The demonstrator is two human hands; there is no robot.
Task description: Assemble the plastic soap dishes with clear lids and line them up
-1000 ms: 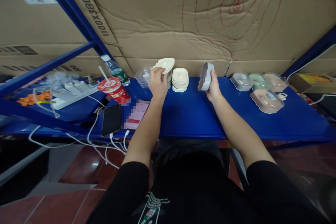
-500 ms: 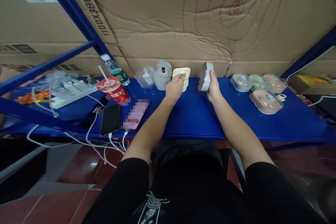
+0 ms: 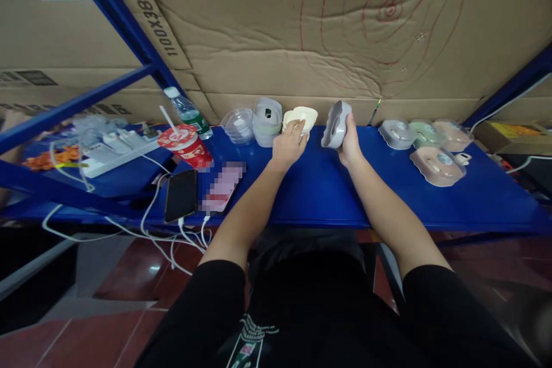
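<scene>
My left hand is at a stack of cream, shallow dish-like pieces. Its fingers grip the topmost cream piece, which sits askew over the others; the thumb side is partly hidden. In my right hand a grey wavy-edged plastic shell is held on its side, its hollow face turned toward the left. Just left of the cream stack stand stacked grey and pale green pieces, with clear plastic covers beside them.
On the blue table, several finished-looking wavy cases lie at the right. A red paper cup, a water bottle and two phones with white cables occupy the left. Cardboard walls the back.
The top cream piece has shifted right and up off the stack under my left fingers. My right hand has turned the grey shell so more of its hollow side shows.
</scene>
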